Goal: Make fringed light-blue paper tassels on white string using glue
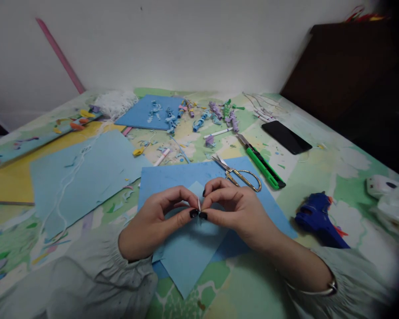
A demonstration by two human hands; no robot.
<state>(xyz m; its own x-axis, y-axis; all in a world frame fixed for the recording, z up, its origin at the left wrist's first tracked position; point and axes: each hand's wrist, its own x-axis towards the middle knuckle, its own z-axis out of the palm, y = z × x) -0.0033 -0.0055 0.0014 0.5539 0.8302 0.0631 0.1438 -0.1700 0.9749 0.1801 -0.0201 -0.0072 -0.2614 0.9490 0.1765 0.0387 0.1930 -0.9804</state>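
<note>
My left hand (154,221) and my right hand (234,208) meet over a light blue paper sheet (189,252) near the table's front edge. Both are closed in a pinch, thumbs and fingertips touching around a small white stick (199,204) that stands upright between them. The light blue sheet lies on a darker blue sheet (269,208). Gold-handled scissors (239,173) lie just beyond my right hand on that darker sheet.
A green utility knife (262,161), black phone (286,137) and blue glue gun (317,219) lie to the right. Large blue (83,173) and yellow (9,177) sheets cover the left. Curled paper pieces (199,117), pens and scraps litter the back. The table (322,173) has a floral cover.
</note>
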